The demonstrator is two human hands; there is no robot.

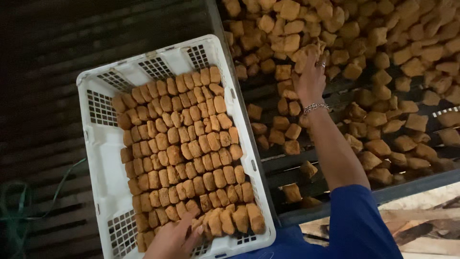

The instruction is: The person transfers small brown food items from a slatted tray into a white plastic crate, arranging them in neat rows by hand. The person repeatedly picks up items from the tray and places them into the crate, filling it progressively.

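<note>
A white plastic crate holds rows of golden-brown fried tofu pieces packed on edge. My left hand rests at the crate's near edge, its fingers touching the nearest row of pieces. My right hand, with a ring and a chain bracelet, reaches out over a slatted rack covered in loose fried tofu pieces. Its fingers are closed around a few pieces at the edge of the heap. A blue sleeve covers my right upper arm.
Dark wooden slats lie to the left of the crate. A green cord lies at the lower left. The rack's dark near rim runs along the lower right, with pale wood below it.
</note>
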